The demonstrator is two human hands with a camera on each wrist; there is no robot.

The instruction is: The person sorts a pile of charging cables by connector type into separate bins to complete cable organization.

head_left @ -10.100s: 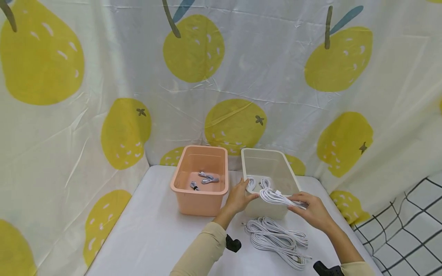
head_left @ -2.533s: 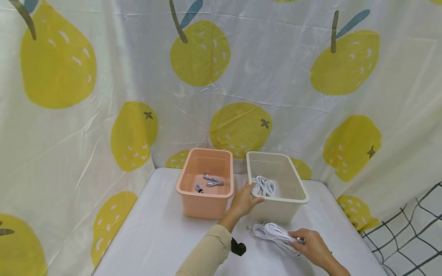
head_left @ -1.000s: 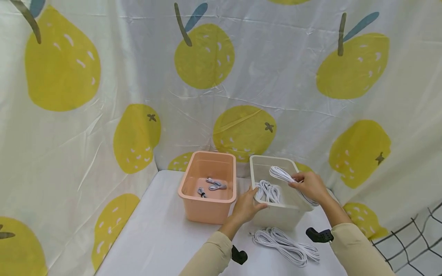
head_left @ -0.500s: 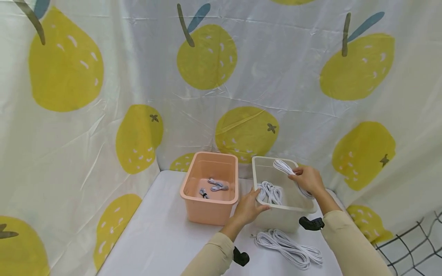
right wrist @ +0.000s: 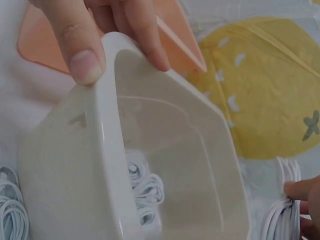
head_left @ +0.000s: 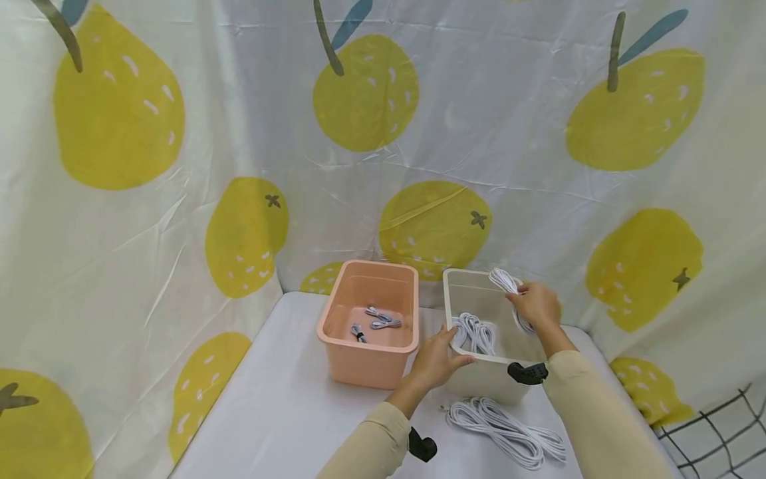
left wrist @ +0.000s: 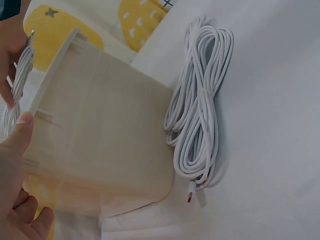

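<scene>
Your right hand pinches the limp, light white coiled cable above the white plastic bin; grip mid-bundle or loops spill. Left hand fingers clamp the bin's rim.

The person is wearing long beige sleeves, the left sleeve and the right sleeve, both reaching down to the wrists and lying in soft folds. A small black device is sitting strapped under each wrist: the left wrist device and the right wrist device, each looking like a dark, rounded plastic block. Both hands are showing bare, with short, plain nails
</scene>
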